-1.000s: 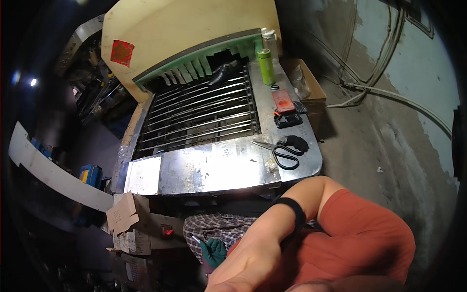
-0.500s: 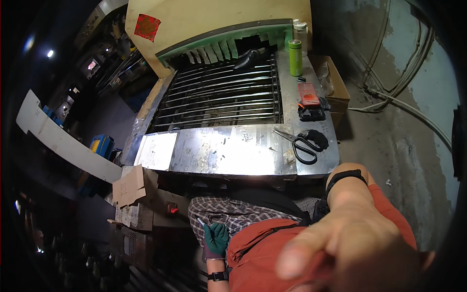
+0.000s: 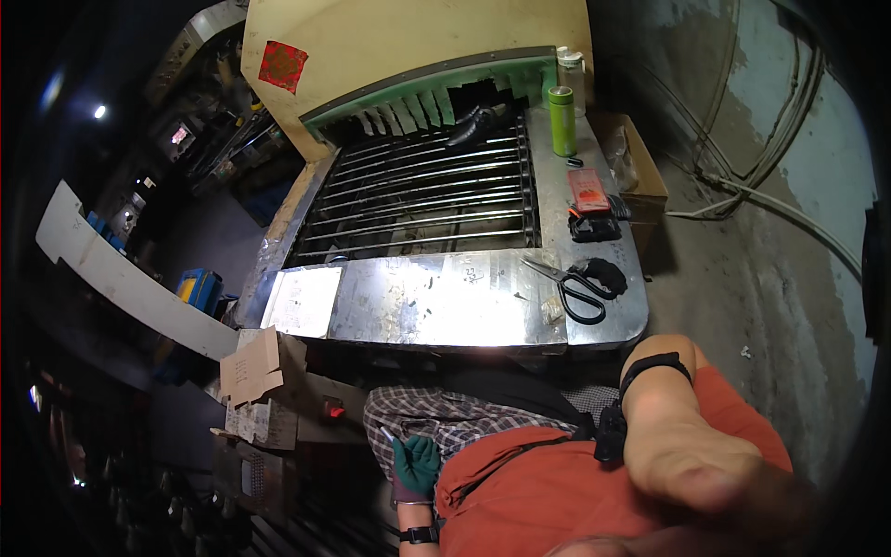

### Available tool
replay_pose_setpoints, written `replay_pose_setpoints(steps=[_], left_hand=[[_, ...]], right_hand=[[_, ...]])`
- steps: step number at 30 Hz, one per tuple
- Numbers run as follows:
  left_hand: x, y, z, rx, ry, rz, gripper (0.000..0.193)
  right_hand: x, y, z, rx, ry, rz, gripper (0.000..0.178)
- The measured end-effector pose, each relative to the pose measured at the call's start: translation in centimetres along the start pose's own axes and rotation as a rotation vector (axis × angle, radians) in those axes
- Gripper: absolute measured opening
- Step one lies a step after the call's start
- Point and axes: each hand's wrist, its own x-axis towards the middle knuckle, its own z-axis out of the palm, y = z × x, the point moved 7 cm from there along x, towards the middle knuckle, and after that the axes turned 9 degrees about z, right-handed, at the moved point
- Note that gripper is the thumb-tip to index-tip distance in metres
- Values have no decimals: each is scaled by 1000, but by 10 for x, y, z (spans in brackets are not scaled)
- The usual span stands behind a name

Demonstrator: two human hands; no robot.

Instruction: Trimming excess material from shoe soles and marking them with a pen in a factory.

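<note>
My left hand (image 3: 415, 466), in a green and purple glove, rests by my checked trousers. Its fingers curl round a thin pale stick-like thing (image 3: 388, 433) whose kind I cannot make out. Bare and close to the camera, my right hand (image 3: 710, 478) is raised before my red top, its fingers blurred and partly out of sight. Black-handled scissors (image 3: 583, 299) lie on the metal table ahead, beside a crumpled black thing (image 3: 605, 277). A black shoe (image 3: 475, 128) sits on the metal bars (image 3: 418, 200) near the machine's flap-hung opening.
At the right of the metal table (image 3: 418, 302) stand a green bottle (image 3: 562, 125), a red packet (image 3: 587, 189) and a black item (image 3: 594, 227). White paper (image 3: 303, 301) lies at its left. Cardboard boxes (image 3: 251, 369) (image 3: 640, 176) flank it. Cables (image 3: 742, 186) run along the right wall.
My right hand has drawn back to the right, its fingers no longer reaching across my top. The view has shifted slightly. The shoe shows a little farther out from the flaps.
</note>
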Motion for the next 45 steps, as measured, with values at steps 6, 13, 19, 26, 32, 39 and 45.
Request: replay_pose_setpoints(steps=[6,13,19,26,32,39,45], left_hand=[[3,-1,1,16,-22,9,46],[-3,2,7,6,-41,2,46],[-1,3,7,63,-2,27,45],[0,-1,-6,-7,-4,5,45],[14,-6,-3,-41,-85,-42,44],[0,-2,-22,-70,-21,-31,45],[19,-11,-10,-73,-51,-100,44]], right_hand=[[0,-26,-12,52,-106,-24,58],[-87,79,-101,-899,-234,1348,36],[-26,46,-92,-1284,171,620,58],[24,10,-75,-1165,279,209,90],[57,7,-102,-1042,355,212,89],[-9,-67,-72,-806,390,224,89],[14,-76,-59,-741,443,209,89]])
